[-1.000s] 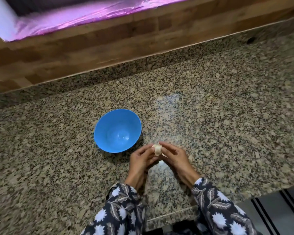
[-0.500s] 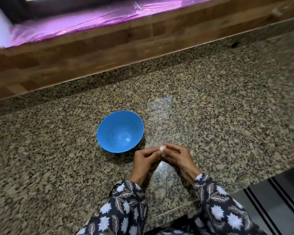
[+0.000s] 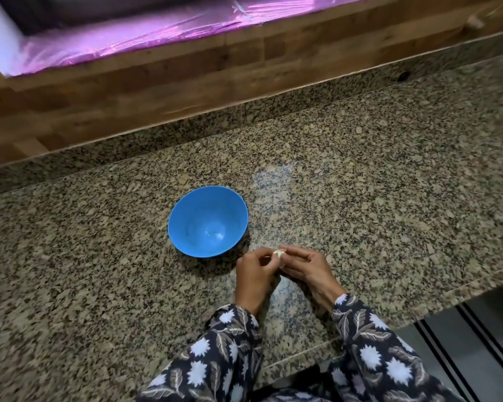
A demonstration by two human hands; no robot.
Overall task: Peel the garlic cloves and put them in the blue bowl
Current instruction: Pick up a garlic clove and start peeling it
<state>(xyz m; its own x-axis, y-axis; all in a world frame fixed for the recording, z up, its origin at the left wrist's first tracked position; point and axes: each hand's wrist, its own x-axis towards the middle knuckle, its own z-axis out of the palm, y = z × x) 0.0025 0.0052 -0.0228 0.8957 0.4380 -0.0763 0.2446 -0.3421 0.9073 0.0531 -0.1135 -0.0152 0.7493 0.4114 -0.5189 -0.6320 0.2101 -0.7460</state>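
both hands hold one small pale garlic clove point(image 3: 279, 253) between their fingertips, just above the speckled brown and grey granite counter point(image 3: 375, 198). the left hand point(image 3: 254, 275) has its fingers curled and pinches the clove from the left side; the right hand point(image 3: 304, 266) pinches it from the right, with its fingers lying over the top of the clove. a thin piece of skin stands up from the clove, but it is too small to tell how much of the clove is peeled.

the round blue plastic bowl point(image 3: 208, 220) stands upright on the counter, just to the far left of the hands and not touching them. nothing shows inside it.

both arms wear dark sleeves with white flowers and grey leaves point(image 3: 369, 352), which come in from the near edge. at the far side of the counter runs a wall of brown wooden planks point(image 3: 186, 74), and above it lies a shiny pink-purple sheet point(image 3: 145, 33). at the near right a grey floor with dark stripes point(image 3: 462, 349) shows.
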